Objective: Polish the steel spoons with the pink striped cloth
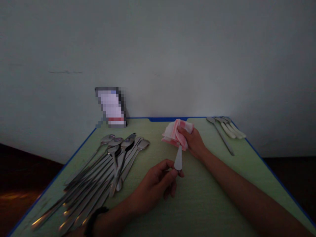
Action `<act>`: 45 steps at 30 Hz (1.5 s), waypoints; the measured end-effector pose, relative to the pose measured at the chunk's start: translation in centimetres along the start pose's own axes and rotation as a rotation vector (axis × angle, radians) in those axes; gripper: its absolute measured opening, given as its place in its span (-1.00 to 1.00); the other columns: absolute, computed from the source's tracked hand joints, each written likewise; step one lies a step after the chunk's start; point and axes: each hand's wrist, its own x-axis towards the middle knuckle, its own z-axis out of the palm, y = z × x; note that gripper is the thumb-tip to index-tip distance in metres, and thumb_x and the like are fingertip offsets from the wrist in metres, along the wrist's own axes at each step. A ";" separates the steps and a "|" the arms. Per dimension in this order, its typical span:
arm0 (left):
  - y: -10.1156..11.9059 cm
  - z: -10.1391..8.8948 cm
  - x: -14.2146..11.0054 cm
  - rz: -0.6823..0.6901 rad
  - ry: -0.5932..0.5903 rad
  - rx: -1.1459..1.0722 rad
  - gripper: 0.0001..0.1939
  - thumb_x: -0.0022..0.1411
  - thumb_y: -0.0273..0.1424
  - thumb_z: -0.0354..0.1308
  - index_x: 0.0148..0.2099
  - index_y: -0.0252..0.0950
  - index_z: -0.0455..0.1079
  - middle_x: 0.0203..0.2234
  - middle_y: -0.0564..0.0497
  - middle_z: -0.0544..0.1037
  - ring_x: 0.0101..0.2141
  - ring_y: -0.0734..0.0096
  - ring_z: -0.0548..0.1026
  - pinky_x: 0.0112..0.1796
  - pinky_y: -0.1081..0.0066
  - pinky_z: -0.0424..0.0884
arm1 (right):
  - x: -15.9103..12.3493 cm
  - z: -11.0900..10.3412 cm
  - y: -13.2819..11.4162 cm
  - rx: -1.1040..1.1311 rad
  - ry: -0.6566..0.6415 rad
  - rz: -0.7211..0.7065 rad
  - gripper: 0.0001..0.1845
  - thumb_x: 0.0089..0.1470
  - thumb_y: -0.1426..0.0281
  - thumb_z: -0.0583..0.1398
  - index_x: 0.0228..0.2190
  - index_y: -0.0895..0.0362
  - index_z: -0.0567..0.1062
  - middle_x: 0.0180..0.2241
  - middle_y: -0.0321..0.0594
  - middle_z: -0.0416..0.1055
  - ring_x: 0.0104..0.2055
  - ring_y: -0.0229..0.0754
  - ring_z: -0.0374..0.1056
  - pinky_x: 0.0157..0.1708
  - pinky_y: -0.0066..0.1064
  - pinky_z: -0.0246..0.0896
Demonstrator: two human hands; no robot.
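Note:
Between finger and thumb, my left hand (160, 184) pinches the flared, flat end of a piece of steel cutlery (179, 159). Its other end goes up into a folded pink-and-white cloth (176, 133), so I cannot see what kind of head it has. My right hand (194, 140) is closed on that cloth, thumb on top, wrapping it around the hidden end. Left of my hands lies a pile of long-handled steel spoons (113, 154), most bowls pointing away from me and handles toward me.
A single long steel spoon (222, 135) lies at the far right, beside several pieces of cutlery with white handles (233, 130). A blurred phone-like device (112, 105) leans on the wall at the back left. The green tabletop (197, 204) has a blue edge.

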 end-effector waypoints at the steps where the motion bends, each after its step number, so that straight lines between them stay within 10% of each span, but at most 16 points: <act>1: -0.1 0.0 0.0 0.005 -0.001 0.002 -0.74 0.32 -0.23 -0.06 -0.18 -0.33 0.28 -0.64 0.16 0.30 -0.64 0.59 0.21 -0.60 0.58 0.13 | 0.0 0.0 0.0 0.008 -0.007 0.003 -0.62 -0.13 0.14 0.25 -0.32 0.16 0.48 -0.40 -0.23 0.47 -0.40 -0.24 0.33 -0.38 -0.41 0.23; 24: -0.3 0.1 0.0 -0.046 -0.014 -0.018 -0.72 0.32 -0.21 -0.08 -0.16 -0.32 0.28 -0.61 0.14 0.35 -0.62 0.56 0.29 -0.58 0.55 0.23 | 0.2 0.1 0.5 0.095 0.082 -0.034 -0.58 -0.06 0.00 0.15 -0.48 0.12 0.41 -0.56 -0.33 0.35 -0.55 -0.31 0.21 -0.54 -0.48 0.11; 33: -0.2 0.2 0.3 -0.041 -0.006 0.001 -0.69 0.33 -0.19 -0.08 -0.16 -0.33 0.30 -0.62 0.10 0.40 -0.64 0.54 0.35 -0.60 0.55 0.29 | -0.1 0.8 -0.3 0.272 0.219 0.054 -0.54 -0.13 0.01 0.18 -0.35 0.13 0.42 -0.36 -0.16 0.45 -0.31 -0.15 0.37 -0.36 -0.38 0.27; 45: 0.0 0.3 0.4 -0.124 -0.056 0.032 -0.73 0.28 -0.20 0.00 -0.28 -0.32 0.29 -0.51 0.05 0.49 -0.63 0.58 0.36 -0.58 0.57 0.30 | -3.0 2.6 -0.5 -0.153 0.121 -0.053 -0.75 -0.03 0.19 0.14 -0.39 0.12 0.42 -0.44 -0.28 0.39 -0.41 -0.24 0.26 -0.41 -0.44 0.16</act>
